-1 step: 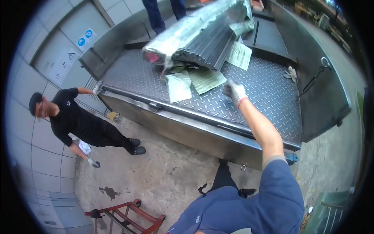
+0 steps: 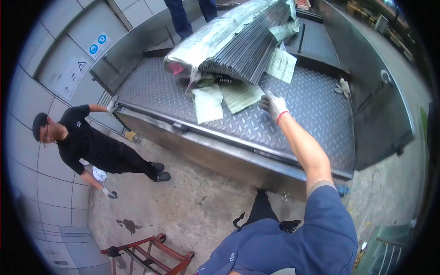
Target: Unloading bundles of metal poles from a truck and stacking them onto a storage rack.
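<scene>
My right hand [image 2: 275, 106], in a light work glove with a red cuff, reaches over the truck bed [image 2: 316, 123]. Its fingers are stretched out and hold nothing that I can see. Just beyond the fingertips lies a bundle of long dark corrugated strips [image 2: 250, 46], partly covered in clear plastic wrap [image 2: 201, 41]. Pale green paper sheets [image 2: 240, 97] stick out from under the near end of the bundle, and the closest one lies beside my fingers. My left hand is out of the picture.
A co-worker in black [image 2: 91, 137] stands at the left, one gloved hand on the bed's corner. Another person's legs [image 2: 181, 20] show behind the bundle. A loose glove [image 2: 342, 88] lies by the right side panel [image 2: 380, 110]. A red metal cart [image 2: 158, 256] stands at lower left.
The view has shifted slightly. My right hand has moved a little up and left, nearer the paper. The bundle looks sharper now and its near end sits slightly further left in the picture.
</scene>
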Available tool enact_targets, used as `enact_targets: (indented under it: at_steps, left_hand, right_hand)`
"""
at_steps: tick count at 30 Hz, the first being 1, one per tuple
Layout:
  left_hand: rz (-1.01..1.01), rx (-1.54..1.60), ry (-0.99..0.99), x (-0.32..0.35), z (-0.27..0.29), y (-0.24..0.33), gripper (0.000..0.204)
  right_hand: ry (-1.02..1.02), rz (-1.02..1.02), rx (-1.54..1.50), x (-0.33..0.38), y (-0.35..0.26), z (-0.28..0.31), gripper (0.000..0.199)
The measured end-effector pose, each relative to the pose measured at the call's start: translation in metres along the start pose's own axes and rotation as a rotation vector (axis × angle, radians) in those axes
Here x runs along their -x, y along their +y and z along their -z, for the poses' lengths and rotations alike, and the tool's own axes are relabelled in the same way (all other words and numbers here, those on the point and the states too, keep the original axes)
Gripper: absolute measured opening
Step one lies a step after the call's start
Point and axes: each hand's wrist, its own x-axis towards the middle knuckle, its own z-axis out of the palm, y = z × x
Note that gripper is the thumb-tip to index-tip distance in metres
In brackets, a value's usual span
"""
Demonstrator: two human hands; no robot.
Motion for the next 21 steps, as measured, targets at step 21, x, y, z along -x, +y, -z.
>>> enact_targets:
  at_steps: [21]
  left_hand:
    - [-1.565,0.427,-0.508,0.528,-0.115,0.661,0.040]
  right_hand:
    - [-0.065,-0.191,0.041,-0.121,-0.035,-0.005,0.046]
